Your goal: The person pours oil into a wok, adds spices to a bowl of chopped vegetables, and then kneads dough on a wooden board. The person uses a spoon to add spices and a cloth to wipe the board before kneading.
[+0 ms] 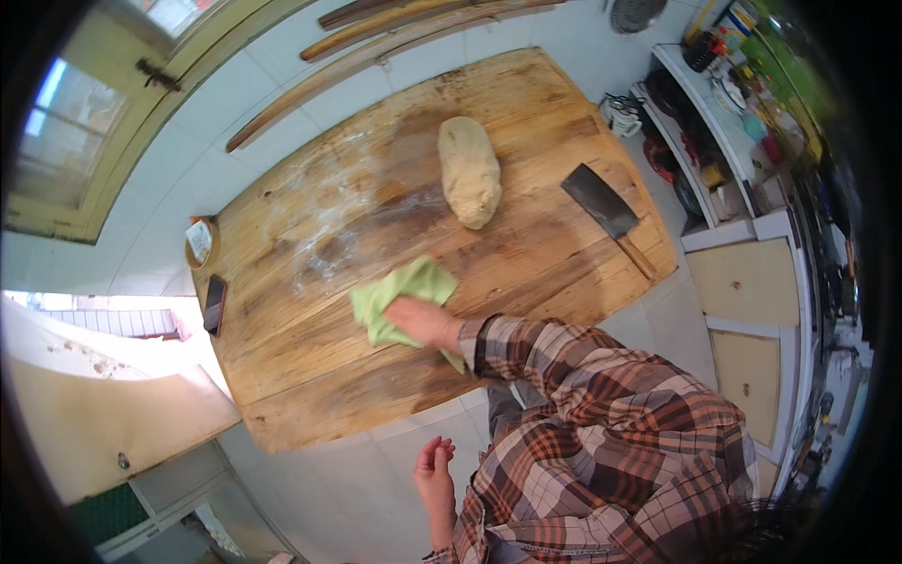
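My right hand presses a light green cloth onto the wooden board, the fingers partly hidden in its folds. My left hand hangs off the board's near edge, fingers loosely curled and nothing in it. Beyond the cloth, a long loaf-shaped piece of dough lies on the board. White flour traces are spread left of the dough. To its right rests a cleaver with a dark blade, its wooden handle pointing toward the near right corner.
A phone and a small round container sit at the board's left edge. Several wooden rods hang on the tiled wall behind. Shelves with kitchen goods and cabinet doors stand on the right. A pale cabinet is at left.
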